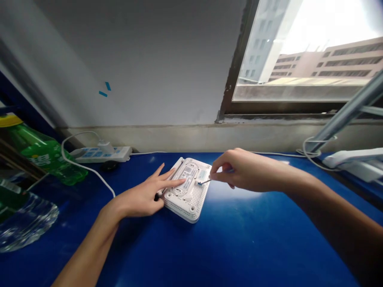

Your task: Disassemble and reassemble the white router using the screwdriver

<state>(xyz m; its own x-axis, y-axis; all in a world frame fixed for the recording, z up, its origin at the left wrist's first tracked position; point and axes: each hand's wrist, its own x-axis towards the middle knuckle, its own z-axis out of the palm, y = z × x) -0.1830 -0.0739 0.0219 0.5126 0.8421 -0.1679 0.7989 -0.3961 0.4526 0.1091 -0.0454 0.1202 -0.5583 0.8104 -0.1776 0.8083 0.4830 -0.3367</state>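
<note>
A white plastic router (188, 205) lies upside down on the blue table (239, 239), showing its perforated underside, round feet and a printed label (188, 176). The spread fingers of my left hand (140, 197) rest flat on this underside, and an antenna lies folded along the router's far left side. My right hand (236, 171) pinches a small screwdriver (204, 181) with a thin metal shaft. Its blue-marked tip sits at the router's underside, right of the label. Most of the handle is hidden by my fingers.
A green plastic soda bottle (49, 155) lies at the left, with a crumpled clear plastic bottle (26, 219) near it. A white power strip (101, 153) with a plugged-in charger stands against the wall. White cables run along the table's back. A metal pole (344, 113) and white fitting (353, 159) stand at the right.
</note>
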